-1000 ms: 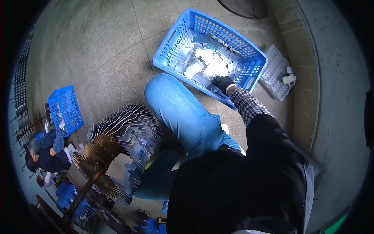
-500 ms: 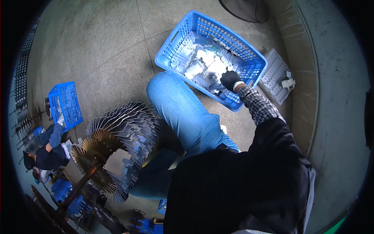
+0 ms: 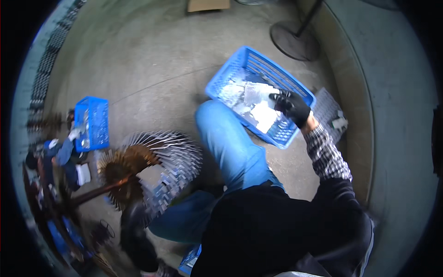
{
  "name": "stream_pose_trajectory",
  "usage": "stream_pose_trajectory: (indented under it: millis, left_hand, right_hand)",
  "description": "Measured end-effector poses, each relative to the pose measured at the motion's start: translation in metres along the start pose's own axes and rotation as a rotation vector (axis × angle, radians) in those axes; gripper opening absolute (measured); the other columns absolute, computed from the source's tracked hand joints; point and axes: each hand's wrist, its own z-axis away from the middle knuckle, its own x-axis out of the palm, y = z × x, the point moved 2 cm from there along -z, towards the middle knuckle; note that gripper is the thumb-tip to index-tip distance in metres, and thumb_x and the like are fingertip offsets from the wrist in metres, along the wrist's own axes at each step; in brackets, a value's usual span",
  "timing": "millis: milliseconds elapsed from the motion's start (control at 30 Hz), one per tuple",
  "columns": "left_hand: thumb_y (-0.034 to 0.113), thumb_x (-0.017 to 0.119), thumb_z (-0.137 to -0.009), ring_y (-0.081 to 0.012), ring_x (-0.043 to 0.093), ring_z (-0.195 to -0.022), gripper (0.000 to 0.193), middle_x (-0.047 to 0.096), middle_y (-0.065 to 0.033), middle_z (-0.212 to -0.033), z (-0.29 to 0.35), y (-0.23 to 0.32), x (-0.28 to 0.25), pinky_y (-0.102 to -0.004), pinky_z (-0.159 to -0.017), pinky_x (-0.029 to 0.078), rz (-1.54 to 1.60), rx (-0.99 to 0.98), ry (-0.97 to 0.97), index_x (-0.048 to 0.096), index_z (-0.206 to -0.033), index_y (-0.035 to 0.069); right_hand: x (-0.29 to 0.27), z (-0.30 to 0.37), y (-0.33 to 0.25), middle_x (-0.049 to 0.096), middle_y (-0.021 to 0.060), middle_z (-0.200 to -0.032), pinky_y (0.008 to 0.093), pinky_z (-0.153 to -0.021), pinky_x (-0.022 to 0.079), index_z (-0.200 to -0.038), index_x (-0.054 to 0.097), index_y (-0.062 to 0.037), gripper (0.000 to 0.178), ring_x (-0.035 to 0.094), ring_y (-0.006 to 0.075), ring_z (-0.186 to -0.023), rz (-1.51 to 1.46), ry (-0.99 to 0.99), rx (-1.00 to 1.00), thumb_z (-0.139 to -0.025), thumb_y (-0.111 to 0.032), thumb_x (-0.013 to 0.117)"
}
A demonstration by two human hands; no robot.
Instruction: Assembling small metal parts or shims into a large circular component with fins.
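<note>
My right hand (image 3: 291, 108), in a black glove, is above the blue basket (image 3: 224, 76), with its fingers closed at the edge of a thin grey metal plate (image 3: 258, 93). Blur hides the exact grip. More thin plates, one glaring white (image 3: 264, 118), lie in the basket. At lower left, what looks like my left hand (image 3: 138, 235) in a black glove, plaid cuff below it, is by a round stack of overlapping metal plates (image 3: 177, 159). Its fingers are hidden. The stack is fanned around a rusty shaft (image 3: 99, 192) with brown discs.
A grey textured tray (image 3: 325, 108) lies between the basket and the wall. Beyond stands a round dark base with a pole (image 3: 295, 41). A cardboard box (image 3: 208, 4) is at the far edge. At left, a co-worker (image 3: 64, 154) is by another blue basket (image 3: 94, 124).
My right hand has risen from among the plates in the basket and shows larger. The view has shifted, so the basket appears lower and farther right.
</note>
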Motion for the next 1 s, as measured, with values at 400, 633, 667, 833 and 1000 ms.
stream_pose_trajectory:
  millis: [400,633,667,833,1000]
  left_hand:
    - [0.015,0.074,-0.098,-0.0254,0.071,-0.108,0.048,0.072,-0.0146,-0.123,-0.035,-0.027,0.110,-0.0349,-0.096,0.055,0.949,0.064,-0.186,0.059,-0.141,-0.001]
    - [0.009,0.066,-0.101,-0.0242,0.071,-0.114,0.038,0.072,-0.0135,-0.128,-0.033,-0.072,0.142,-0.0325,-0.099,0.055,0.971,0.229,0.131,0.064,-0.137,-0.001]
    - [0.007,0.064,-0.101,-0.0253,0.069,-0.119,0.039,0.070,-0.0145,-0.135,-0.031,-0.066,0.134,-0.0324,-0.104,0.054,0.987,0.253,0.134,0.063,-0.139,-0.002]
    - [0.006,0.065,-0.101,-0.0242,0.068,-0.123,0.042,0.069,-0.0136,-0.138,-0.020,-0.034,0.087,-0.0322,-0.109,0.052,1.045,0.252,0.179,0.062,-0.142,-0.001]
    - [0.009,0.067,-0.102,-0.0201,0.068,-0.120,0.041,0.071,-0.0104,-0.135,-0.021,-0.055,0.099,-0.0308,-0.106,0.052,1.132,0.073,0.020,0.063,-0.142,0.001]
  right_hand:
    - [0.222,0.108,0.017,0.072,0.0124,-0.114,0.0303,-0.074,0.056,-0.131,0.068,0.0018,0.040,0.066,0.0195,-0.079,-0.673,-0.760,0.505,-0.092,0.009,0.064]
    - [0.265,0.170,-0.045,0.072,0.0104,-0.111,0.0270,-0.078,0.053,-0.125,0.066,0.0021,0.026,0.064,0.0175,-0.083,0.449,-0.789,-0.310,-0.100,-0.007,0.062]
    - [0.268,0.173,-0.051,0.072,0.0106,-0.111,0.0274,-0.080,0.053,-0.122,0.066,0.0023,0.024,0.065,0.0175,-0.085,0.447,-0.758,-0.304,-0.101,-0.009,0.063]
    - [0.271,0.175,-0.050,0.071,0.0123,-0.116,0.0326,-0.089,0.051,-0.120,0.068,0.0031,0.024,0.065,0.0216,-0.094,0.462,-0.542,-0.664,-0.100,-0.010,0.066]
    - [0.293,0.200,-0.094,0.071,0.0143,-0.118,0.0354,-0.094,0.050,-0.121,0.071,0.0033,0.027,0.065,0.0242,-0.101,0.248,-0.544,-0.697,-0.097,-0.007,0.067]
